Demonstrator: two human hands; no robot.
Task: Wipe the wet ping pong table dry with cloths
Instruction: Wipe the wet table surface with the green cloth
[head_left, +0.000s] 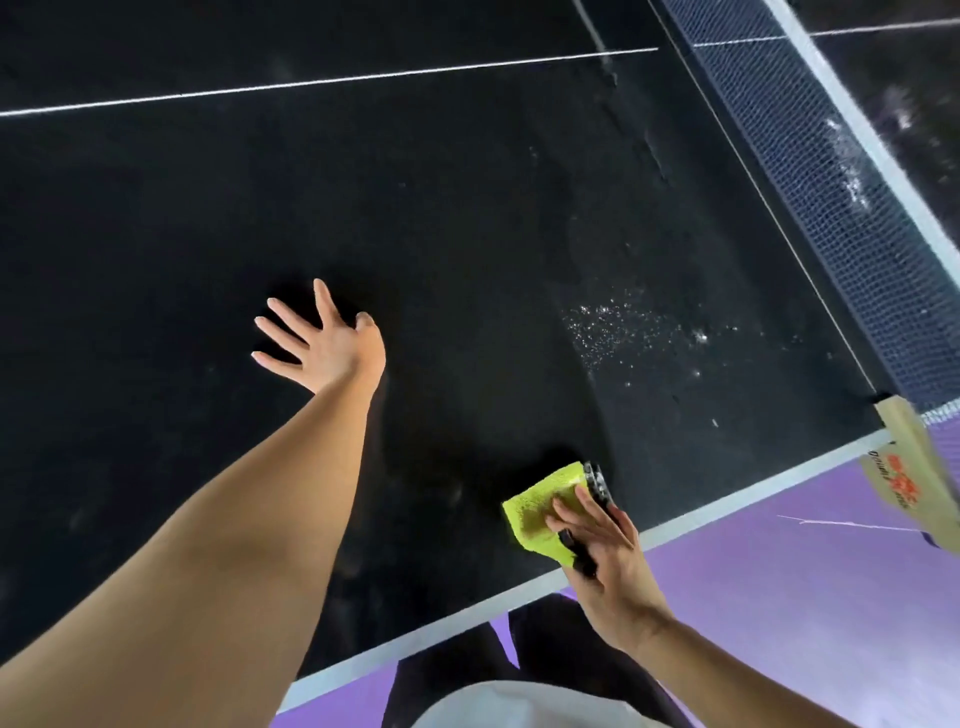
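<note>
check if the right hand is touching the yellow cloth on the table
Touching. The head view shows the right hand with straight fingers lying flat on the yellow cloth, pressing it onto the ping pong table near its edge.

Both forearms are bare to where the view cuts them off, with no sleeve, watch or band showing. The left hand (332, 347) and the right hand (602, 551) wear no gloves or rings. Below, a pale, whitish top (498, 706) shows, and dark trousers (550, 644) cover the legs
</note>
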